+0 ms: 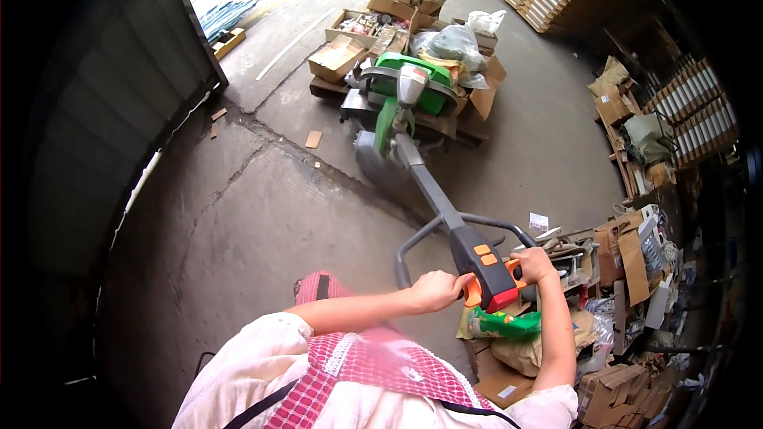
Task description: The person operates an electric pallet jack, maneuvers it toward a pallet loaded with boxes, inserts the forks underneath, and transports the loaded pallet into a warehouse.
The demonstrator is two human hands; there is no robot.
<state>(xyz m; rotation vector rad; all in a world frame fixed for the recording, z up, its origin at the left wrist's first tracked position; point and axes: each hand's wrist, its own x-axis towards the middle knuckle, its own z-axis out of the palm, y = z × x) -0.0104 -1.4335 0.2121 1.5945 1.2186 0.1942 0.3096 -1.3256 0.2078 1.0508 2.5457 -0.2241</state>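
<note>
Both my hands are on the control head (479, 260) of a green electric pallet truck (437, 83), a black tiller head with orange buttons and a red end. My left hand (435, 291) is closed on the orange grip at its left side. On the other side, my right hand (534, 264) wraps round the matching orange grip. A long dark tiller arm (430, 183) runs from the head up to the truck body, tilted toward me. Beyond the body lies a load of cardboard boxes (336, 58) and plastic bags (455, 46), low to the floor.
Boxes, bags and scrap (620, 397) are heaped close on my right. Farther right stand stacked white rolls or tubes (699, 111). A large metal door (103, 111) stands at left. Cardboard scraps (314, 140) lie beside a crack in the concrete floor (214, 246).
</note>
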